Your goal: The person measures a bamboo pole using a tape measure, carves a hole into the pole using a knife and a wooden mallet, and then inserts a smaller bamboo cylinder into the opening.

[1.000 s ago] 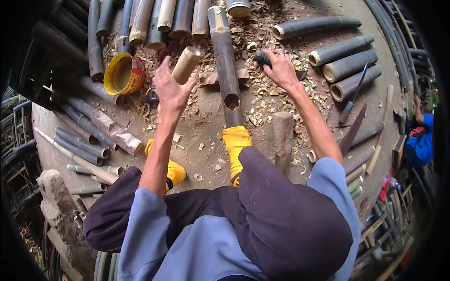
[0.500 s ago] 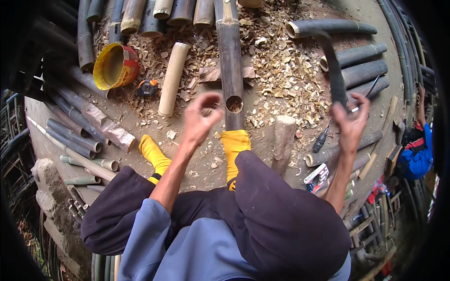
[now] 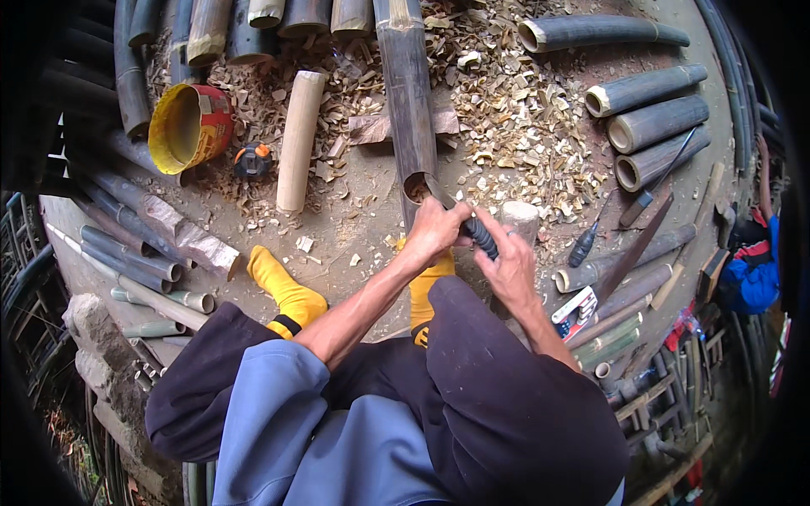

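A dark bamboo pole (image 3: pixel 407 93) runs away from me, with a round hole near its close end. My left hand (image 3: pixel 436 229) is closed around a knife (image 3: pixel 483 238) where its blade meets the ribbed black handle. The grey blade slants to the rim of the hole, and its tip is hard to see there. My right hand (image 3: pixel 510 270) has its fingers around the back of the same handle. Below the hands, my yellow-socked foot rests against the pole's near end. A reddish wooden block (image 3: pixel 371 129) lies crosswise under the pole.
Wood chips (image 3: pixel 523 126) cover the ground ahead. At left are a yellow-and-red bucket (image 3: pixel 202 126), a tape measure (image 3: pixel 253 160) and a pale peeled bamboo length (image 3: pixel 300 143). Cut bamboo (image 3: pixel 658 88), a screwdriver-like tool (image 3: pixel 582 244) and a long dark strip (image 3: pixel 641 249) lie right. Another person (image 3: pixel 751 270) is far right.
My right hand has swung inward from the right, where a dark blade was raised. My left hand, empty before, has moved right and closed on the knife beside the hole.
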Available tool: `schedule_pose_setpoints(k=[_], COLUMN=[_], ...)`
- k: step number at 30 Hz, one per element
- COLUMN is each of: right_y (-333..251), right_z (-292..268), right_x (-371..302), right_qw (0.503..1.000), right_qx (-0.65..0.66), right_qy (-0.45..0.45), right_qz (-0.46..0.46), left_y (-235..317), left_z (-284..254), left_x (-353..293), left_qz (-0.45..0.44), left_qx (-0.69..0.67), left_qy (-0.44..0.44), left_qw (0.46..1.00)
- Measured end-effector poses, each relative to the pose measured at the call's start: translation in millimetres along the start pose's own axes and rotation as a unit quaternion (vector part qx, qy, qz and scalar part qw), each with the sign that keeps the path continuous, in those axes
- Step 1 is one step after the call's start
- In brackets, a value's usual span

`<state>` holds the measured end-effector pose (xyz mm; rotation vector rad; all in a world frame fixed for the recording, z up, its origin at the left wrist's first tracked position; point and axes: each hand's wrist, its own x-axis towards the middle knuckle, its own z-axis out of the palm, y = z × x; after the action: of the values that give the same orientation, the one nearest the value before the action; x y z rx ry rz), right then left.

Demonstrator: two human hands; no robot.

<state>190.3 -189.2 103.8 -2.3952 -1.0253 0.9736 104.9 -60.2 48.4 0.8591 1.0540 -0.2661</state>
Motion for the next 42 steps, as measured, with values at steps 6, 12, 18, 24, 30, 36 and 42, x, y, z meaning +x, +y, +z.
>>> schedule_pose_setpoints(k=[6,12,18,24,30,36,42], right_y=[-21.4,-45.2,-80.6,-65.6,-21.8,5.2,7.6], right_z=[-51.2,-72.3,-70.4,-79.4,-90.1,-65.9,-22.5], right_x=[43.2,71.7,98.4,145.4,144.2,100.6,46.4], right_qw=[0.962,0.883,0.773,0.738,0.801,0.868,0.930], right_qx=[-0.227,-0.377,-0.488,-0.457,-0.329,-0.190,0.004], right_qy=[-0.054,-0.075,-0.075,-0.133,-0.336,-0.401,-0.353], right_qz=[-0.143,-0.271,-0.397,-0.478,-0.369,-0.221,-0.103], left_y=[14.4,-2.1,-7.4,14.5,14.6,13.3,15.2], left_z=[3.1,2.5,0.4,16.5,50.5,27.6,-13.5], left_x=[-14.2,-12.2,-14.6,-8.8,-15.5,-26.8,-27.0], left_qz=[-0.001,0.049,0.081,0.081,-0.022,-0.098,-0.101], left_qx=[-0.299,-0.466,-0.618,-0.720,-0.655,-0.451,-0.074], left_qy=[-0.013,-0.074,-0.140,-0.159,-0.007,-0.003,-0.072], left_qw=[0.954,0.880,0.769,0.670,0.756,0.887,0.989])
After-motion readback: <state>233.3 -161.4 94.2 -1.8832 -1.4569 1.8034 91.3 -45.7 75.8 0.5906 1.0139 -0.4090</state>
